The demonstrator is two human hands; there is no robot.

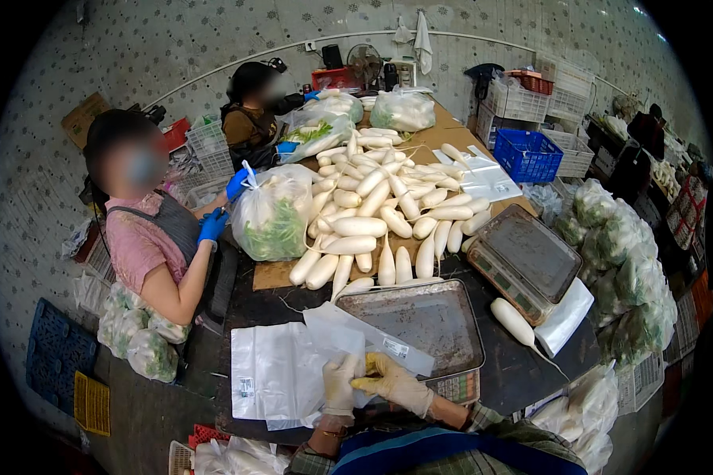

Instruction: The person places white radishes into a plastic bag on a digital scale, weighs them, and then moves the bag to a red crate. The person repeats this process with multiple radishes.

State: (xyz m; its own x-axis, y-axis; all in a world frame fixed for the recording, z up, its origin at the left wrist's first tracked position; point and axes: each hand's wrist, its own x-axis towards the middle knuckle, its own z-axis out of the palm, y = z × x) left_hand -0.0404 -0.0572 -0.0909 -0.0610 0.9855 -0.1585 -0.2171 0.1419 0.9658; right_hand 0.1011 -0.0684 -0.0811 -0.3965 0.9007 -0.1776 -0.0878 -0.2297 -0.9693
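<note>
My left hand (340, 386), in a pale glove, grips the near edge of a clear plastic bag (336, 323). My right hand (394, 385), in a pale glove with yellowish fingers, pinches at the same edge close beside it. The bag slants across the front of a metal-tray weighing scale (419, 314) and bears a small printed label. A stack of flat clear bags (273, 371) lies under and left of my left hand. Beyond the scale spreads a heap of white radishes (368, 196), many with thin root tails.
A second scale (526, 255) stands at the right, with a lone radish (511, 317) beside it. A tied bag of radishes and greens (276, 217) sits near a blue-gloved co-worker (160, 237). Another person (252, 119) works farther back. Filled bags (624, 267) are piled at the right.
</note>
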